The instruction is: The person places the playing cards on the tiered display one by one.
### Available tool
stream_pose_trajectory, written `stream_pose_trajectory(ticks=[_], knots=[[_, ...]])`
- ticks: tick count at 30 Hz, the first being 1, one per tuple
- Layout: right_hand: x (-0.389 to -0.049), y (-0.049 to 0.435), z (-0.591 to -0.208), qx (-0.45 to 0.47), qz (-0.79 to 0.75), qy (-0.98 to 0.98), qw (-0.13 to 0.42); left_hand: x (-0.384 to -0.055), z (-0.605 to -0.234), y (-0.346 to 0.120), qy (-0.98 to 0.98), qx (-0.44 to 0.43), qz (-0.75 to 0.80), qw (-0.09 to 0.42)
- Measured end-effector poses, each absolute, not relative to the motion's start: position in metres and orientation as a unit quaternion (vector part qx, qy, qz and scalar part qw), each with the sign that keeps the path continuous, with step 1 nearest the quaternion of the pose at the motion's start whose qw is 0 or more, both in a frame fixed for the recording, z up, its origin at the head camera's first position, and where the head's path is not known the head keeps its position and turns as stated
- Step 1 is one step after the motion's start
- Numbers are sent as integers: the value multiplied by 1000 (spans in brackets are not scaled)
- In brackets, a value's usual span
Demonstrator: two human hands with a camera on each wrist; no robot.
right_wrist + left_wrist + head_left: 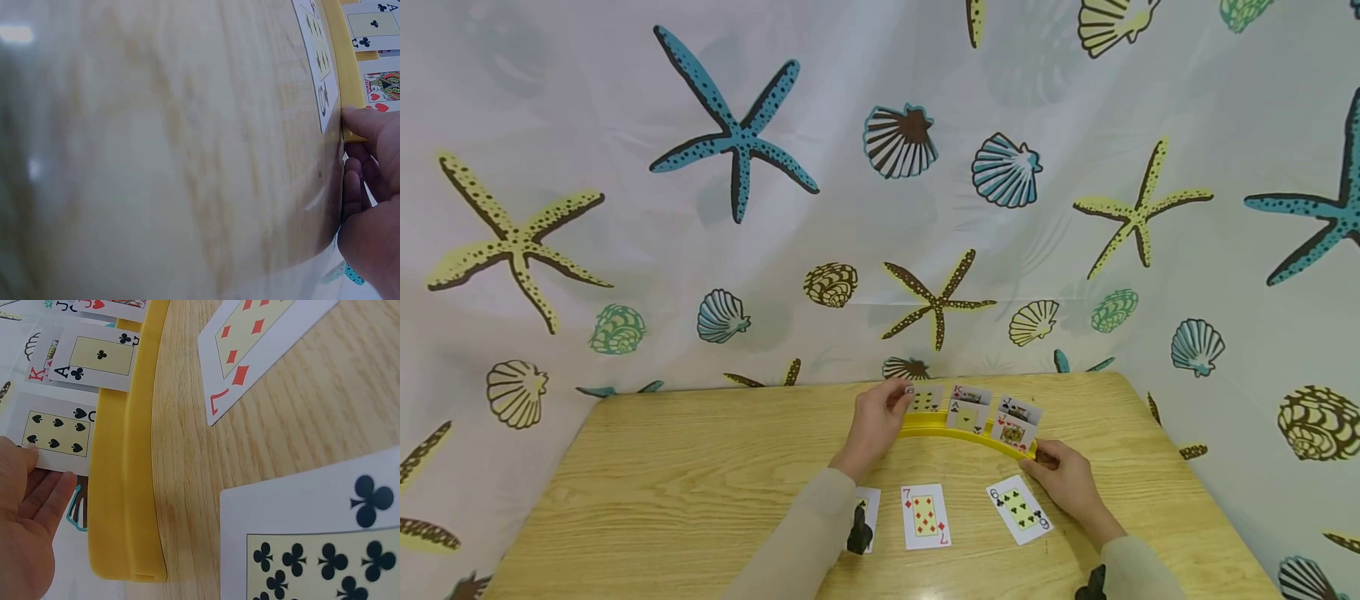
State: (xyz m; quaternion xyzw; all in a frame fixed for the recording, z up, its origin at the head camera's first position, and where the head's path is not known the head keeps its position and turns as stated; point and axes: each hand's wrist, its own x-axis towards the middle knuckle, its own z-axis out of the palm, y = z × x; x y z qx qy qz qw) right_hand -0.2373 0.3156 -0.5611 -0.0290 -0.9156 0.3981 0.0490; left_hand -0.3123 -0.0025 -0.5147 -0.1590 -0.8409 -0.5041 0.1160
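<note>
A curved yellow card holder (pixel 958 432) stands on the table with playing cards upright in it. At its left end my left hand (pixel 877 419) pinches the six of spades (pixel 57 432) by its outer edge, thumb in front and fingers behind. In the middle slot the ace of clubs (pixel 967 417) stands before a red king (pixel 973 395). Farther right, the jack of hearts (pixel 1013 432) overlaps a black jack (pixel 1021 408). My right hand (pixel 1066 477) grips the holder's right end, its thumb on the front face (pixel 354 75).
Face up before the holder lie the seven of diamonds (pixel 926 517) and the six of clubs (pixel 1019 509). Another clubs card (pixel 312 509) lies to their left, partly hidden by my left sleeve in the head view. A shell-patterned cloth (pixel 850 217) hangs behind the wooden table (pixel 685 483).
</note>
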Motion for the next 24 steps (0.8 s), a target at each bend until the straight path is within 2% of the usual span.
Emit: stream_pose_trajectory(ticks=[13, 24], knots=[[-237, 314, -561, -31, 395, -917, 48, -308, -507, -16, -847, -153, -504, 72], [-238, 315, -562, -35, 408, -911, 42, -293, -512, -60, -873, -159, -450, 96]])
